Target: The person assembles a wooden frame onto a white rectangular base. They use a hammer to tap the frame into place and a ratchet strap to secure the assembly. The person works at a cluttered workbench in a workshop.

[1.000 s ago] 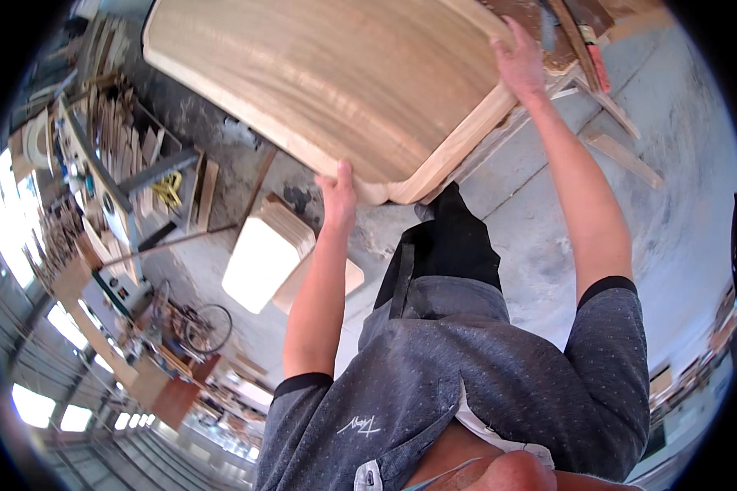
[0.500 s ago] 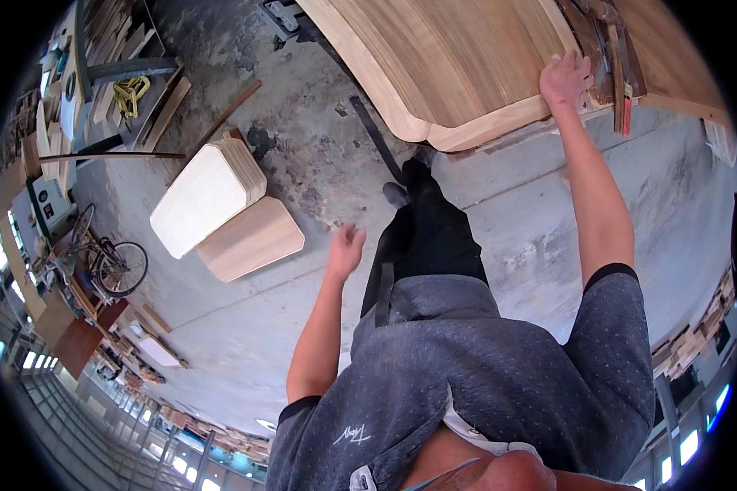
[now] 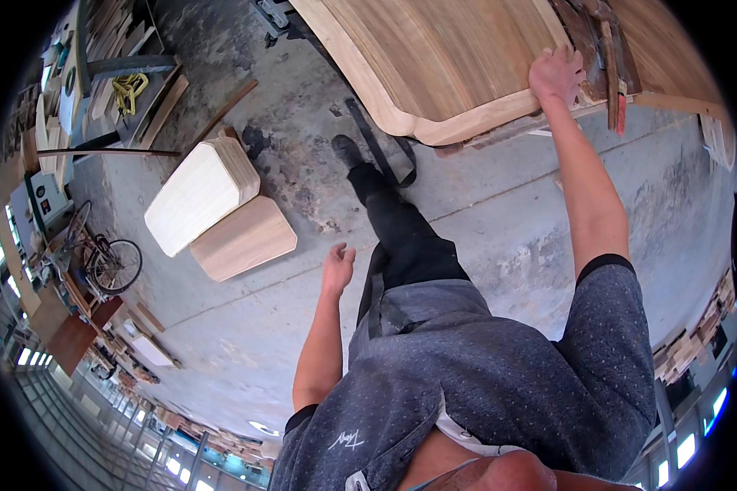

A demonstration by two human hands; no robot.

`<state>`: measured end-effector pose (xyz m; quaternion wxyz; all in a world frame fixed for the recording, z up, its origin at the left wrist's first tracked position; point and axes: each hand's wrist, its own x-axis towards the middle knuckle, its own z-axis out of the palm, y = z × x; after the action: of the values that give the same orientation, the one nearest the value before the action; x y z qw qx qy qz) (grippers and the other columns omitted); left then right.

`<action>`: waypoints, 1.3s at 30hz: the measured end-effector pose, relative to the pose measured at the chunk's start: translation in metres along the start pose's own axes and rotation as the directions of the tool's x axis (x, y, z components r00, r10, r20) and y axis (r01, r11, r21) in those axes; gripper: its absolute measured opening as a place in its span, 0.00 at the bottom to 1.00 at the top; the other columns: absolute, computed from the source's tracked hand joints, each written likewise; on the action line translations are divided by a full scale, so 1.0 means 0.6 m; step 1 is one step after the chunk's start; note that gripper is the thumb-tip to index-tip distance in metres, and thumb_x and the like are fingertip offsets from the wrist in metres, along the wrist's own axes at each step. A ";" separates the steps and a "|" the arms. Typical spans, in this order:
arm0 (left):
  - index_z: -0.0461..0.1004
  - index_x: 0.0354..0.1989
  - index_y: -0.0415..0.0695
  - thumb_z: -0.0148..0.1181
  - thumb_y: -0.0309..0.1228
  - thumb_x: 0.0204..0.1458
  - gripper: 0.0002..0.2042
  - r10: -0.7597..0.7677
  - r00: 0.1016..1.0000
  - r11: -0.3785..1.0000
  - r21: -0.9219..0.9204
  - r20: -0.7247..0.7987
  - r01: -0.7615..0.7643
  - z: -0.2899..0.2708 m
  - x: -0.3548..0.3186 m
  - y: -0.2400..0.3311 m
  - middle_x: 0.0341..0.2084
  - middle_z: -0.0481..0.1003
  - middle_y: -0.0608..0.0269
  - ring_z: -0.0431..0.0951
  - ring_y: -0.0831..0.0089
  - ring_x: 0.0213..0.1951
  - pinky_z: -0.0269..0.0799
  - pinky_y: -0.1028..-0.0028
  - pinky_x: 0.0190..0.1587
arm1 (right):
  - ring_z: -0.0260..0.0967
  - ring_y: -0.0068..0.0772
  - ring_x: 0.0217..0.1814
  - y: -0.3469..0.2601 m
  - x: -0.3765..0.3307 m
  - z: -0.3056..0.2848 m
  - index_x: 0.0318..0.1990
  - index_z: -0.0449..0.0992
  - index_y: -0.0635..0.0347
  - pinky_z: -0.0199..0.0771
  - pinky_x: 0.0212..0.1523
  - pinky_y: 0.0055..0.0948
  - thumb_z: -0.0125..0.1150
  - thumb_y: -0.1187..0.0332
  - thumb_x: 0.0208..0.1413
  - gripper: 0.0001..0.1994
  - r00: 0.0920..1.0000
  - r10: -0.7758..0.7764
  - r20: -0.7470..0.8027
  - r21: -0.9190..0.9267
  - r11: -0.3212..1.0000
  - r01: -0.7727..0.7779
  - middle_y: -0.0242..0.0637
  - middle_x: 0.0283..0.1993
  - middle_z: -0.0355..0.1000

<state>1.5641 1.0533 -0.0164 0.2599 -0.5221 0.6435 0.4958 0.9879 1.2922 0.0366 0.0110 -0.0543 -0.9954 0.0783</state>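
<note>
Workshop floor: rough grey concrete floor [image 3: 499, 237], stained and scuffed, shot from the head cam looking straight down past a grey speckled shirt.
Landmark: big wooden tabletop [image 3: 434, 65] with rounded corners and a raised pale rim, up at the top of the frame. Everything below is placed off that.
Right hand [image 3: 555, 75]: flat on the tabletop's near edge, fingers spread and pressing the rim, not wrapped around it. Arm is stretched out full.
Left hand [image 3: 336, 266]: well clear of the tabletop, hanging loose over the floor, fingers relaxed and half curled, holding nothing.
Key relation: tabletop lies ahead of and above the left fingers, its long axis running left-to-right across the view; the right hand is by far the nearer one.
Below-left of tabletop: two smaller rounded wooden panels [image 3: 221, 209] lying on the floor, touching each other.
Further left: bicycle [image 3: 98, 262] and lumber racks [image 3: 98, 74].
</note>
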 end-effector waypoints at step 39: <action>0.69 0.60 0.31 0.60 0.38 0.60 0.26 0.256 0.966 0.966 -0.035 0.024 -0.255 0.097 0.012 0.321 0.41 0.80 0.51 0.79 0.66 0.44 0.73 0.68 0.51 | 0.45 0.58 0.76 -0.005 -0.003 -0.036 0.70 0.59 0.55 0.54 0.70 0.56 0.47 0.56 0.66 0.27 0.999 -0.019 0.029 0.027 0.999 0.018 0.50 0.77 0.44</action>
<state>1.3719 1.0963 0.0262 0.1948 -0.4318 0.6938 0.5425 0.9901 1.2922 0.0582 -0.0018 -0.0437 -0.9948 0.0922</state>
